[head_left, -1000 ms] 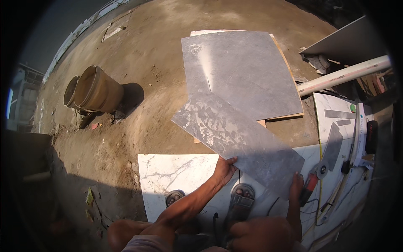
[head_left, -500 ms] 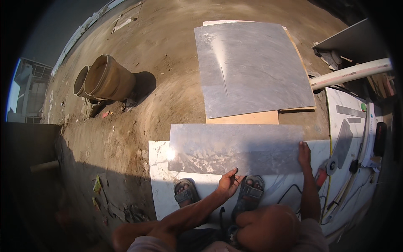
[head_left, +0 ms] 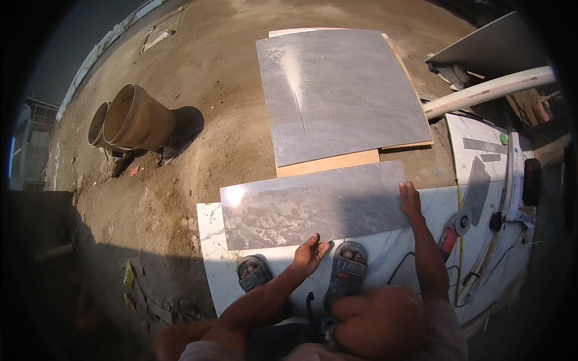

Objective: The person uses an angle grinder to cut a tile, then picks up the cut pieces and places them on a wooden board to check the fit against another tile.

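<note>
A long rectangular grey tile (head_left: pixel 301 210) with a mottled, dusty surface lies in front of me, above a white marbled slab (head_left: pixel 209 225). At its near edge my left hand (head_left: pixel 310 256) grips it, thumb on top and the other fingers partly hidden beneath. My right hand (head_left: pixel 410 201) holds the tile's right end, its fingers along the short edge. Past the tile is a larger grey tile (head_left: pixel 349 102) with a thin cut line and a pale dust streak, resting on tan boards (head_left: pixel 328 162).
Two dirty buckets (head_left: pixel 135 117) lean on the sandy ground at left. On my right are an angle grinder (head_left: pixel 451 234), a yellow cord (head_left: pixel 461 253), grey tile offcuts (head_left: pixel 477 191) and a white pipe (head_left: pixel 490 93). My sandalled feet (head_left: pixel 347 268) stand close to the tile's near edge.
The long tile has turned slightly counterclockwise, its right end now farther from me than its left. Both hands have kept their hold. The whole view has shifted a little.
</note>
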The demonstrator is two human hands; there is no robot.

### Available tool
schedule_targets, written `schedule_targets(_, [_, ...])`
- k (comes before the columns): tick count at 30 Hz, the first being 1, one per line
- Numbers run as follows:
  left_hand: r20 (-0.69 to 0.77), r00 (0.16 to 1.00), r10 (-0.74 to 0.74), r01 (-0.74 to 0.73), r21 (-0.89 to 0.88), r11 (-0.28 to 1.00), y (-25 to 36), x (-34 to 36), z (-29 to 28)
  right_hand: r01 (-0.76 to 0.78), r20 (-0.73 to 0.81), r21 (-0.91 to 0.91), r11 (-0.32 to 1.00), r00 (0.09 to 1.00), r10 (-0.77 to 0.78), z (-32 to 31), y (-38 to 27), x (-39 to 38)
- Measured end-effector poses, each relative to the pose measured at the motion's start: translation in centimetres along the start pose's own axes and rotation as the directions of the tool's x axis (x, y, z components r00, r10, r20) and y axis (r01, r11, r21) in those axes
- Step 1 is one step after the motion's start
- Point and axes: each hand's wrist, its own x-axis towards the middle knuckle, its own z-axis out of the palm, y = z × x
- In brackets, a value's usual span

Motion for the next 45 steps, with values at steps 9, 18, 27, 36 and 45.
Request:
schedule_targets(9, [-0.112, 0.989, -0.094, 0.122, 0.278, 0.953, 1.1, 0.9, -1.9, 0.037, 0.002, -0.240, 0.970, 0.999, -0.038, 0.7, -0.8, -0.9])
schedule_targets(18, [-0.283, 0.924, -0.258, 0.381, 0.619, 0.687, 2.1, -0.4, 2.2, -0.024, 0.192, -0.437, 0.899, 0.974, 0.119, -0.7, -1.0, -1.9])
schedule_targets(27, [0.200, 0.936, 0.289, -0.312, 0.853, 0.419, 11.2, 0.6, 11.5, 0.138, 0.382, -0.530, 0.837, 0.920, 0.091, -3.5, -4.2, -3.4])
schedule_targets(36, [0.380, 0.607, 0.698, -0.373, 0.912, -0.171, 21.5, 5.8, 9.8, 0.243, 0.462, -0.524, 0.816, 0.886, 0.033, -2.3, -1.5, -2.4])
schedule_targets(45, [0.426, 0.625, 0.654, -0.245, 0.903, -0.354, 22.7, 10.2, 8.5, 0.206, 0.529, -0.431, 0.878, 0.846, 0.062, -2.7, -2.5, -1.3])
